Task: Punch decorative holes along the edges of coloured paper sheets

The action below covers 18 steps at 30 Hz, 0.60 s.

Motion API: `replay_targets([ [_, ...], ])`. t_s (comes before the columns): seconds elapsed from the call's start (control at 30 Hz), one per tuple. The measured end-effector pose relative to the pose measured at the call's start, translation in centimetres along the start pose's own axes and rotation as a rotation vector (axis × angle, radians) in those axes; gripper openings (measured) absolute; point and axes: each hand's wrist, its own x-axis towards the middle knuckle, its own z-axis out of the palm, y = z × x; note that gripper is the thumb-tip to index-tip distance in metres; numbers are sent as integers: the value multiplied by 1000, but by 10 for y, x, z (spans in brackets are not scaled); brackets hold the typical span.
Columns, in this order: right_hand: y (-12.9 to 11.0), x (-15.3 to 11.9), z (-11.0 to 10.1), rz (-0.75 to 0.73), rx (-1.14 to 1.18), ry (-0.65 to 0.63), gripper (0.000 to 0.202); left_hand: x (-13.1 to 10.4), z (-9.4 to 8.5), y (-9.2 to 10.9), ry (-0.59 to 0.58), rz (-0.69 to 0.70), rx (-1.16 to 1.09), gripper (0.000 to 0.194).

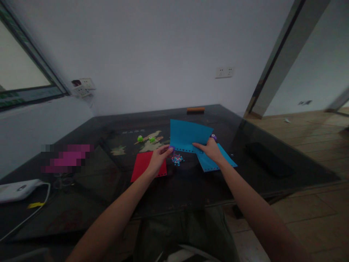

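Observation:
A blue sheet of paper (188, 133) is held up off the table, with a row of punched holes along its lower edge. My right hand (210, 149) pinches its lower right part between thumb and fingers. At the lower left corner, my left hand (160, 156) is closed on a small purple hole punch (172, 148), mostly hidden by the fingers. Just below lies a pile of coloured paper dots (177, 159). A red sheet (140, 165) with edge holes lies partly under my left hand. Another blue sheet (208, 163), also punched, lies under my right wrist.
Two green punches with eyes (152, 139) stand behind the red sheet. Another purple punch (213, 137) shows beyond my right hand. A brown bar (195, 109) lies at the table's back edge, a black case (268, 160) at the right, a white corded device (20, 189) at the left.

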Motion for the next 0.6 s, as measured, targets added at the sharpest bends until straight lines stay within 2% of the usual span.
replay_targets([
  [0.6,-2,-1,0,9,-7,11,31,-1,2,2,22,0,39,38],
])
